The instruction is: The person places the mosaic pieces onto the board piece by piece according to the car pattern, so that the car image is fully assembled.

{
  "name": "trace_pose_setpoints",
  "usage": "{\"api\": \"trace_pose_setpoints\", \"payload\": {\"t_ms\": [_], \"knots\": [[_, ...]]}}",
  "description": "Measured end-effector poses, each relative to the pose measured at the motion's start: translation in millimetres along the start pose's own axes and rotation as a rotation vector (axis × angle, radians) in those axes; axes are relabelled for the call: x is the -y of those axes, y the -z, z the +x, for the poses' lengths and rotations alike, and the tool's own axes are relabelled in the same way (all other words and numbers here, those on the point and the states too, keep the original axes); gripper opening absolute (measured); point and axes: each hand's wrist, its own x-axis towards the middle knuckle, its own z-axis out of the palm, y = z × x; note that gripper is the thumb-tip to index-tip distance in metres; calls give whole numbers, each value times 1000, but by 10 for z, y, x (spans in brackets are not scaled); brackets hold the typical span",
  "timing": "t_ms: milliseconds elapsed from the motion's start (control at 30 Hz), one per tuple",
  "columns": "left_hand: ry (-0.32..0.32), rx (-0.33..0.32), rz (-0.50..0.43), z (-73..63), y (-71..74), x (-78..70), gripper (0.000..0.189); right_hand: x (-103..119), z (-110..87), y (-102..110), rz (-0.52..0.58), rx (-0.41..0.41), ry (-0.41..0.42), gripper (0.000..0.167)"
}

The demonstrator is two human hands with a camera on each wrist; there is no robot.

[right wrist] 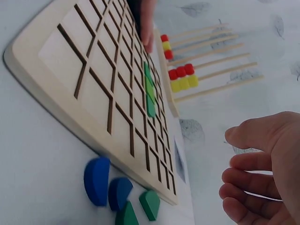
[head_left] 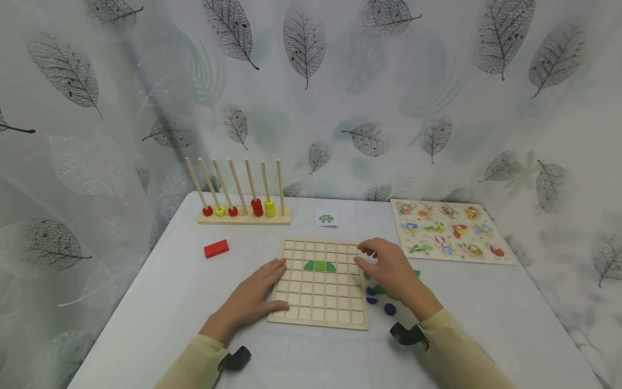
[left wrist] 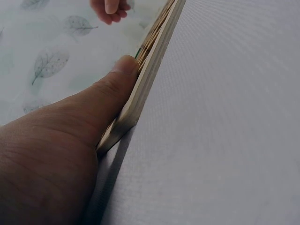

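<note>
We see the left hand [head_left: 251, 296], straight-fingered, touching the grid board [head_left: 318, 313] at left; the right hand [head_left: 391, 266], loosely curled, apparently empty, hovers near its right edge, partly hiding green pieces [head_left: 379, 289].

We could slip a hand between the red block [head_left: 216, 248] and the gridded board [head_left: 318, 323], but our left hand [head_left: 250, 297] blocks the lane's near end. Blue pieces [head_left: 390, 309] and green pieces [head_left: 379, 289] crowd the board's opposite side, below our right hand [head_left: 389, 270]. Behind, the counting rack's [head_left: 243, 219] tall pegs bar a low sweep; between it and the picture board [head_left: 447, 232] we could pass above the flat card [head_left: 326, 218].
</note>
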Motion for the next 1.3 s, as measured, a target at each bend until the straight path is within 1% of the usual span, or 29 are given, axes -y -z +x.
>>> {"api": "trace_pose_setpoints", "payload": {"t_ms": [200,433,733,900,1067,1300], "knots": [[6,5,7,6,-3,1,103,-68,-43,115,-1,-3,-46,33],[8,1,7,7,-4,-9,103,-140,-96,149,-29,-3,-55,32],[1,-3,2,3,-5,-9,102,-201,-176,173,-14,21,-89,30],[2,-5,11,6,-16,7,102,-257,-227,144,17,43,-88,30],[2,-5,13,9,-20,14,103,-305,-268,77,31,61,-106,31],[-8,-5,0,-4,-28,34,104,-380,-296,-20,10,94,-140,31]]}}
